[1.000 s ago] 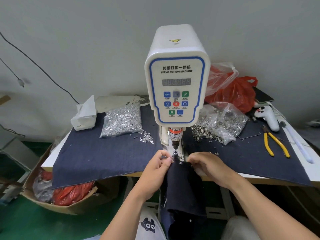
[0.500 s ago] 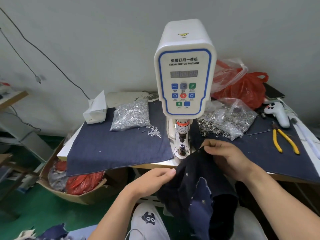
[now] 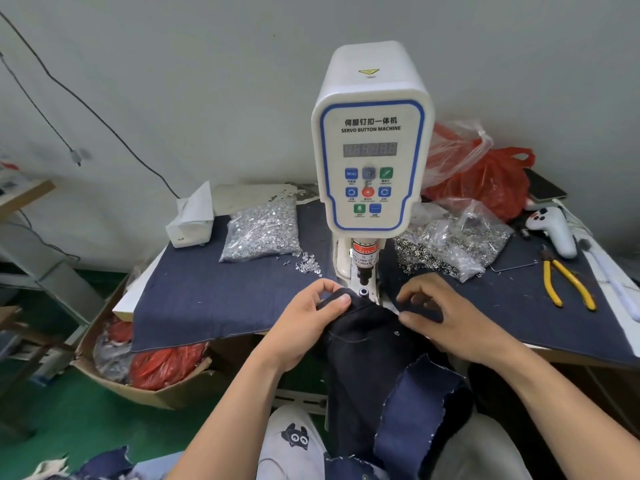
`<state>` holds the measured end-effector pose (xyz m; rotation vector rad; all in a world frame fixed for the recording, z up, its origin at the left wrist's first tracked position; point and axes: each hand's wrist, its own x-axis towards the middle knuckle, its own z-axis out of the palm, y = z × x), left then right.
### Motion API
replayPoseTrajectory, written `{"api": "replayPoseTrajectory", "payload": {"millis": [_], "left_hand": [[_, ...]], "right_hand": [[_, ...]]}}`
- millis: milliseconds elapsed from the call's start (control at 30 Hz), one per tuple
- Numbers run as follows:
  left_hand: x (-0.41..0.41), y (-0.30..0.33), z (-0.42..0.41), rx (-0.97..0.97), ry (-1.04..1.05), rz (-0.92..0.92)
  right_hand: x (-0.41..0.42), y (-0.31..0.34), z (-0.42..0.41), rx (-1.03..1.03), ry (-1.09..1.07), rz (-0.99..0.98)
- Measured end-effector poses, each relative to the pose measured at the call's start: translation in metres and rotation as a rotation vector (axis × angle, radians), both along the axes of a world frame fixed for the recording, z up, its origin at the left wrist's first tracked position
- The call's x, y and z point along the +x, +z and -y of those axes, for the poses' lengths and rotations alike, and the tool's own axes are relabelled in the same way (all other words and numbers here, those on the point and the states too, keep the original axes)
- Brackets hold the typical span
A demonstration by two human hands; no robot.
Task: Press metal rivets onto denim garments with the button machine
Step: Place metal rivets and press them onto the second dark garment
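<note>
A white servo button machine (image 3: 372, 140) stands at the table's front edge, its press head and lower die (image 3: 363, 292) just beyond my hands. A dark denim garment (image 3: 367, 355) hangs from the table edge down over my lap, with one rivet (image 3: 397, 333) showing on it. My left hand (image 3: 308, 320) pinches the garment's top edge right beside the die, thumb on top. My right hand (image 3: 440, 313) grips the same edge to the right of the die, fingers curled.
A bag of silver rivets (image 3: 263, 233) lies left of the machine, with loose ones (image 3: 308, 265) near it. A bag of ring parts (image 3: 450, 244), red plastic bags (image 3: 485, 174), yellow pliers (image 3: 568, 282) and a white controller (image 3: 554, 230) sit right. A cardboard box (image 3: 138, 382) stands below left.
My left hand has risen from below the table edge and taken hold of the garment's top edge beside the die. My right hand has shifted slightly right along that edge.
</note>
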<state>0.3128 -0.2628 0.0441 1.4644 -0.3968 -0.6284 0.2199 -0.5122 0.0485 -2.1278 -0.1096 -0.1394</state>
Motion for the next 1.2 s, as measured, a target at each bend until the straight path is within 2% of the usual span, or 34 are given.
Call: {"api": "replayPoseTrajectory", "payload": {"millis": [67,167,233,400,500,600,700,800,867,933,1000,1100,1200], "left_hand": [[0.000,0.001,0.005,-0.009,-0.017,-0.006],[0.000,0.004,0.011,-0.004,-0.034,-0.001],[-0.001,0.006,0.010,0.047,-0.066,0.040],[0.002,0.007,-0.013,0.108,-0.207,0.154],[0.003,0.013,-0.016,0.338,-0.422,0.312],[0.006,0.011,-0.012,0.488,-0.448,0.384],[0.012,0.008,-0.011,0.526,-0.409,0.452],[0.018,0.003,-0.010,0.492,-0.368,0.438],[0.022,-0.001,-0.009,0.480,-0.332,0.392],[0.025,-0.006,-0.007,0.453,-0.286,0.357],[0.029,-0.013,-0.004,0.455,-0.207,0.385],[0.033,-0.025,-0.002,0.505,-0.058,0.422],[0.034,-0.032,-0.001,0.479,-0.008,0.416]], "right_hand": [[-0.006,0.007,-0.006,-0.057,0.125,0.057],[-0.008,0.010,-0.014,-0.239,0.328,-0.131],[-0.008,0.012,-0.014,-0.269,0.352,-0.139],[-0.013,0.016,-0.007,0.067,0.289,-0.116],[-0.011,0.012,-0.011,0.177,0.265,-0.146],[-0.007,0.012,-0.011,0.138,0.258,-0.212],[-0.002,0.009,-0.006,0.068,0.227,-0.272],[0.014,0.001,0.005,0.154,0.023,-0.233],[0.034,-0.008,0.022,-0.087,-0.255,-0.120],[0.054,-0.016,0.038,-0.375,-0.475,-0.127],[0.073,-0.025,0.048,-0.509,-0.538,-0.181],[0.092,-0.033,0.050,-0.580,-0.549,-0.193],[0.101,-0.035,0.045,-0.645,-0.548,-0.179]]}}
